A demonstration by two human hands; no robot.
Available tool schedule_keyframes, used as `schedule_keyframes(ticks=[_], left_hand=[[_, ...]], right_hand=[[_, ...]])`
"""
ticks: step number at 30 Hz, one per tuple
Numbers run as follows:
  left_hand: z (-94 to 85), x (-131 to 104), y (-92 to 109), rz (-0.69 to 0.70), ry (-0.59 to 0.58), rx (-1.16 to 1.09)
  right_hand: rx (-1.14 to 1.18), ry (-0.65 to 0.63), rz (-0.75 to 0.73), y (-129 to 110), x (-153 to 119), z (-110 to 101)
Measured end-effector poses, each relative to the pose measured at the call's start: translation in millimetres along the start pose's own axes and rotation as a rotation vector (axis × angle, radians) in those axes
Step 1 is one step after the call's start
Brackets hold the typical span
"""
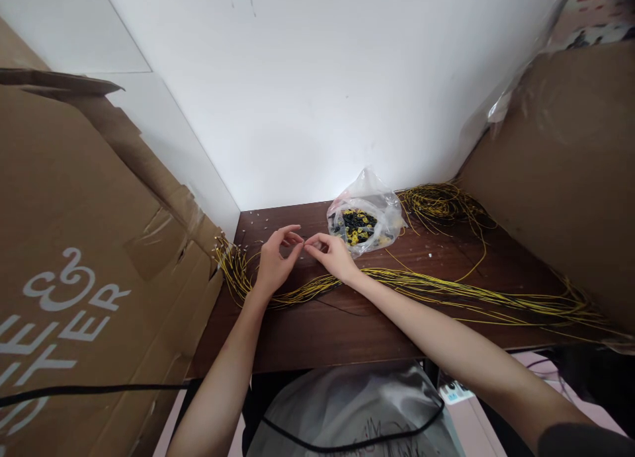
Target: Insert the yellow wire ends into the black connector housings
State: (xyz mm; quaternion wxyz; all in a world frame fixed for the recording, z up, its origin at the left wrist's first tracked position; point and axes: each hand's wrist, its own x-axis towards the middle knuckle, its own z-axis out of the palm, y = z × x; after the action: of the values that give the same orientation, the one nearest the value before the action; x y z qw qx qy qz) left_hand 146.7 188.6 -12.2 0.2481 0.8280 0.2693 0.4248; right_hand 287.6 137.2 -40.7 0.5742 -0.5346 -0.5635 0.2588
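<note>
My left hand (278, 260) and my right hand (335, 255) meet fingertip to fingertip above the dark brown table. Each has thumb and forefinger drawn together in a pinch; whatever lies between the tips is too small to make out. Beneath both hands runs a long bundle of thin yellow and black wires (421, 282), its left ends fanned out against the cardboard. Just beyond my right hand sits an open clear plastic bag (367, 187) holding many small black and yellow pieces (358, 227).
A tangled coil of yellow wire (436, 202) lies at the back right. Large cardboard boxes flank the table (307, 338), one on the left (99, 199) and one on the right (560, 159). Behind it rises a white wall (317, 100). Small whitish bits dot the tabletop.
</note>
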Motion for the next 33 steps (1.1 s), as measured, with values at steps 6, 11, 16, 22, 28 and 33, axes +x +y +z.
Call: schedule_keyframes(ticks=[6,11,16,22,28,33], left_hand=[[-0.1,0,-1,-0.032,-0.024,0.003],[0.0,0,-3,-0.047,0.003,-0.019],[-0.3,1,-5,-0.078,0.039,-0.015],[-0.7,1,-8,-0.068,0.112,0.042],[-13.6,1,-17,-0.01,0.299,0.443],[-15.8,3,-15,0.122,0.074,0.352]], right_hand=[[-0.027,-0.022,-0.013,-1,-1,0],[-0.059,-0.023,-0.072,-3,-2,0],[-0.098,-0.04,-0.09,-2,-2,0],[-0.096,-0.039,-0.087,-3,-3,-1],[-0.054,-0.001,-0.058,-5,-2,-1],[0.346,0.021,0.118,-5,1,3]])
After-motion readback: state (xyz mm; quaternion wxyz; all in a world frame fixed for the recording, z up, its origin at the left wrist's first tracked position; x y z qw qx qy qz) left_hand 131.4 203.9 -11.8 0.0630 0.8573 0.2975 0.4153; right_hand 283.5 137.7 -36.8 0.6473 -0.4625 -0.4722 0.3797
